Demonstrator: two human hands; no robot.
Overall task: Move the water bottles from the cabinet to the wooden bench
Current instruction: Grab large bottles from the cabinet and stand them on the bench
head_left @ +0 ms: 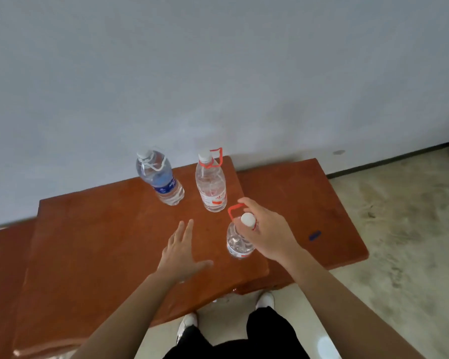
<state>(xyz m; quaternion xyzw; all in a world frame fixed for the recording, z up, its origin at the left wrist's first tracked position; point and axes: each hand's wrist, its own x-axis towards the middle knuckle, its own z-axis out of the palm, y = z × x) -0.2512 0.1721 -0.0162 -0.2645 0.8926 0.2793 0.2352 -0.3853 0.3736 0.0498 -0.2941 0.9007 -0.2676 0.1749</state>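
Three clear water bottles stand upright on the reddish wooden bench point(101, 229). A blue-labelled bottle point(160, 177) is at the back left. Beside it stands a red-handled bottle point(211, 183). A third bottle point(237, 243), with a white cap and a red carry handle, stands nearer me on the bench. My right hand point(267, 229) is wrapped around its neck from the right. My left hand point(183, 251) hovers flat above the bench to the left of that bottle, fingers spread, holding nothing. The cabinet is out of sight.
A grey wall rises right behind the bench. A lower wooden section point(309, 203) extends to the right, with a small blue mark on it. Pale concrete floor point(399, 242) lies to the right. My feet in white shoes point(265, 300) stand at the bench's front edge.
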